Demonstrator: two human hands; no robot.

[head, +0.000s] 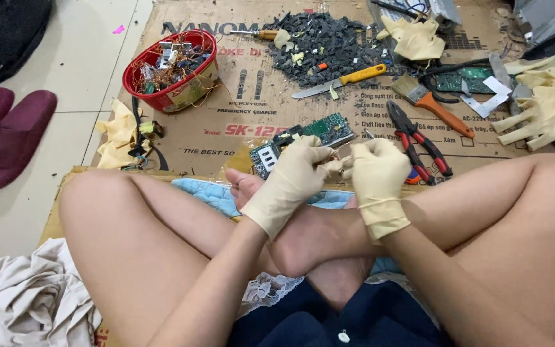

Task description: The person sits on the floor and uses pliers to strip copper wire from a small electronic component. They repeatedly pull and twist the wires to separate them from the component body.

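Observation:
My left hand and my right hand, both in cream rubber gloves, meet above my crossed legs. Between their fingertips they pinch a small pale part that is too small to make out. Just beyond the hands a green circuit board lies on the flattened cardboard. Red-handled pliers lie right of my right hand.
A red bowl of copper wire and scraps stands at the back left. A pile of dark small parts, a yellow-handled knife, a brush, a screwdriver and spare gloves lie behind. Maroon slippers sit on the left floor.

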